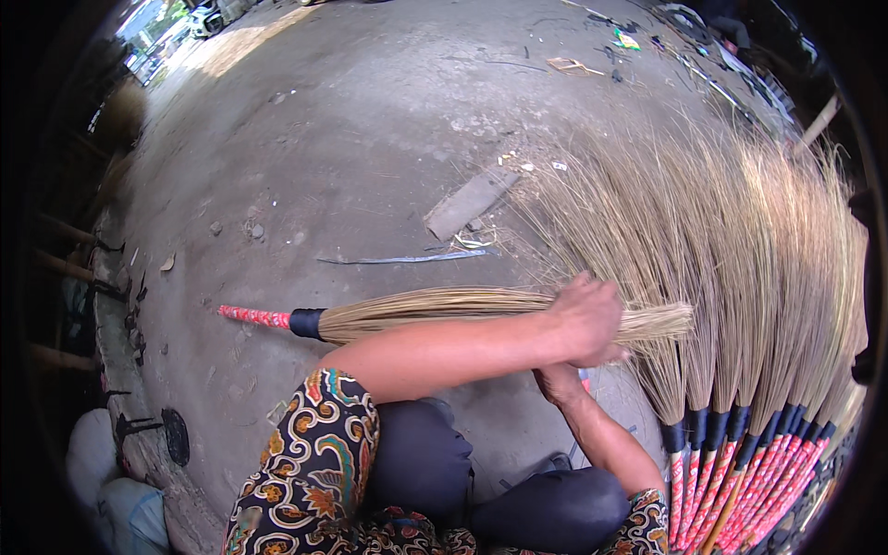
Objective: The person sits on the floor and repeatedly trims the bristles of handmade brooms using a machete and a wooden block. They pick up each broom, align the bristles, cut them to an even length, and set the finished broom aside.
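A grass broom (435, 307) lies across in front of me. Its red patterned handle (254, 316) points left, and a dark blue band joins it to the straw. Near the broom's right end, my left hand (589, 319) is closed around the bristles, whose pale tips stick out beyond it. Just below, close against the left hand, my right hand (558, 381) looks curled, with its fingers mostly hidden. A small red and white thing (585, 377) shows beside it; I cannot make out what it is.
Several similar brooms (731, 305) lie fanned out at the right, bristles away from me. Beyond my broom lie a flat grey slab (472, 202) and a thin strip (404, 259) on the concrete floor. Pale sacks (129, 513) stand at the lower left.
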{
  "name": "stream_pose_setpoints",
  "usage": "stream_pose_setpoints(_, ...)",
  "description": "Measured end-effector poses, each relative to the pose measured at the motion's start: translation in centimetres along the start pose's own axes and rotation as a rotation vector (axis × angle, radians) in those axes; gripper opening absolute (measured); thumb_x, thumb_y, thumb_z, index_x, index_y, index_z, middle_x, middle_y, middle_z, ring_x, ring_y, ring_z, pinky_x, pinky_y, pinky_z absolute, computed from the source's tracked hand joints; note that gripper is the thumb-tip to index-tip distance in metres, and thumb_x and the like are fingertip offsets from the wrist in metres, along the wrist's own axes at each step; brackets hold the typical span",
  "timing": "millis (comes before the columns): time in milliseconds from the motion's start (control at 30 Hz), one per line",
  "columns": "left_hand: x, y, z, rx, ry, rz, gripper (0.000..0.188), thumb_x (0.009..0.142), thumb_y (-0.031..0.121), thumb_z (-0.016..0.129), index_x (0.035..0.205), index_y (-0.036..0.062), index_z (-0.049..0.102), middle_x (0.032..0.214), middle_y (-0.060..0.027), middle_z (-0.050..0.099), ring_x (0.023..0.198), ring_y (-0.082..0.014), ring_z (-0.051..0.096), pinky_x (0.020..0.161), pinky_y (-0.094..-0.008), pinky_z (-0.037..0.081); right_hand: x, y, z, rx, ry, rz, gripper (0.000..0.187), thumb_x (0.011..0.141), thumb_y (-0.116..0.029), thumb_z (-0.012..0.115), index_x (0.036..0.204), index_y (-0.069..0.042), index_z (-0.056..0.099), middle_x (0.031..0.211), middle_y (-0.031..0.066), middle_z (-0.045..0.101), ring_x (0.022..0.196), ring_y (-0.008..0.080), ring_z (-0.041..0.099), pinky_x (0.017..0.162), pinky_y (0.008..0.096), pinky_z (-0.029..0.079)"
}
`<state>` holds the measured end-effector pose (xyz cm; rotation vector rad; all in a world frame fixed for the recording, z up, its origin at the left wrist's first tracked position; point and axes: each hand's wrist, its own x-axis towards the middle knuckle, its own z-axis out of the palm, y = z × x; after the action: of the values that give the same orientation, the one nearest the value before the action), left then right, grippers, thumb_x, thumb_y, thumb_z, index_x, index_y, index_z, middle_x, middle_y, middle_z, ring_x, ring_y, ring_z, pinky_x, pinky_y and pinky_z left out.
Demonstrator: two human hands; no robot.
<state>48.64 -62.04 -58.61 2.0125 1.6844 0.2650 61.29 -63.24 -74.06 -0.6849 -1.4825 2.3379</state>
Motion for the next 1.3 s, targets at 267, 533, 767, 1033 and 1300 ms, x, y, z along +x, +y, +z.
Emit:
stream_pose_setpoints(267,-8.3,-6.4,-9.7,-0.215,0.888,0.251,0.143,0.070,0.094,0.063,0.164,-0.0033,0.014,0.164,-0.0319,0.028,0.154,-0.0463,0.029,0.126,-0.0598,0.024,-0.4,-5.2,-3.6,0.576,0.343,-0.228,0.049,0.106,-0.036,0.056,0.141,-0.002,0.056,0.135,0.0119,0.065,0.124,0.0275,0.062,0.111,0.0444,0.047)
stream_pose_setpoints(533,-27.8,-21.7,6.3,-0.053,0.169,-0.587,0.127,0.061,0.075,0.088,0.156,0.0072,0.040,0.161,-0.0219,0.042,0.153,-0.0407,0.035,0.126,-0.0516,0.030,-2.3,-10.3,-11.1,0.506,0.571,-0.421,0.049,0.106,-0.042,0.055,0.135,-0.003,0.061,0.132,0.0119,0.067,0.122,0.0276,0.063,0.109,0.0453,0.049)
stream_pose_setpoints(767,-31.8,-27.9,12.7,0.121,0.578,-0.731,0.065,0.072,0.052,0.089,0.109,0.0038,0.065,0.106,-0.0187,0.071,0.104,-0.0402,0.069,0.089,-0.0511,0.053,-1.3,-14.6,-11.1,0.530,0.680,-0.424,0.077,0.107,-0.061,0.041,0.153,0.001,0.046,0.149,0.0199,0.055,0.134,0.0350,0.055,0.115,0.0502,0.044)
stream_pose_setpoints(1033,-26.3,-26.5,3.8,0.106,0.767,-0.995,0.054,0.080,0.055,0.084,0.102,0.0077,0.069,0.087,-0.0193,0.074,0.082,-0.0430,0.072,0.071,-0.0521,0.055,-5.0,-14.1,-15.5,0.114,0.781,-0.490,0.105,0.098,-0.084,0.027,0.167,-0.005,0.018,0.169,0.0226,0.031,0.154,0.0409,0.036,0.118,0.0586,0.038)
stream_pose_setpoints(1300,-23.2,-39.5,-7.8,0.185,0.772,-1.306,0.071,0.084,0.062,0.079,0.127,0.0055,0.070,0.114,-0.0242,0.075,0.110,-0.0409,0.072,0.090,-0.0512,0.057,-13.1,-6.2,-19.6,-0.066,0.991,-0.229,0.088,0.105,-0.074,0.035,0.163,-0.008,0.033,0.154,0.0198,0.050,0.127,0.0288,0.059,0.099,0.0423,0.051)
